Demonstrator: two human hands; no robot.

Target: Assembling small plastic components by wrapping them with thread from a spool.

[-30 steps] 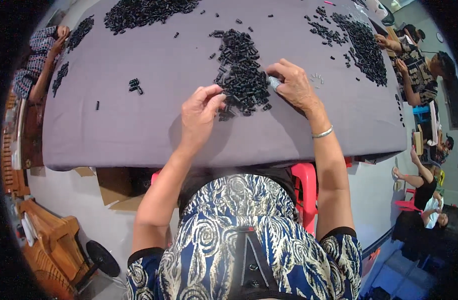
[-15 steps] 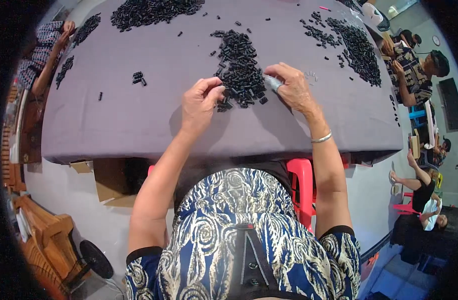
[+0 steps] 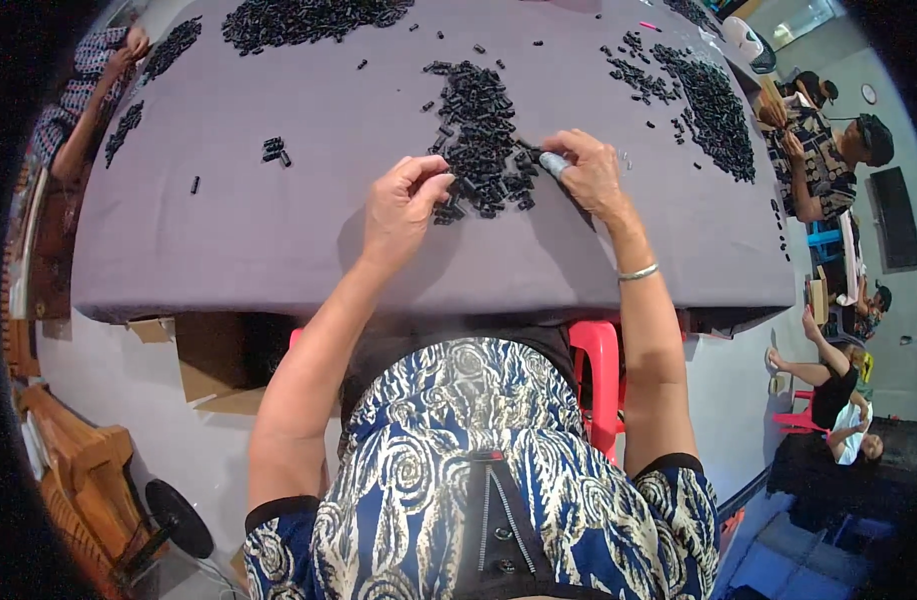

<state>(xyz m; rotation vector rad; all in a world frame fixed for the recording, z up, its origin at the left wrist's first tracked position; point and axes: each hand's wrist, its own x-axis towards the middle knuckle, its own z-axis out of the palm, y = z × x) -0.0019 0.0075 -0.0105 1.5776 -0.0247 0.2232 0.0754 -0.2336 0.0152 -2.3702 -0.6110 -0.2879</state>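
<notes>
On the grey table (image 3: 279, 250), right in front of the person, sits a heap of small black parts (image 3: 479, 135), and both hands are working at its near edge. Left hand (image 3: 404, 205) is curled up, fingertips pinched together at the heap's lower left corner, touching the loose pieces there. Looks like it's pinching a black piece or two, but honestly I can't tell for sure, the fingers hide it. Right hand (image 3: 589, 170) is on the heap's right side, thumb and fingers closed around a small pale tube (image 3: 553, 163) (greyish-white, one end poking out toward the pile). So the heap lies between the two hands, a bit farther up the table than the knuckles, with stray parts right under the fingertips.

Right wrist has a silver bangle (image 3: 639, 272). A few loose parts (image 3: 275, 150) lie well off to the left, more big piles at the far edge (image 3: 309, 15) and over on the right (image 3: 714, 105). Another person's arm (image 3: 89, 130) comes in at the far left by its own little pile, and someone else sits at the right side (image 3: 829, 150). Red plastic chair (image 3: 599, 370) shows under the table edge, cardboard box (image 3: 224, 365) on the floor to the left.
</notes>
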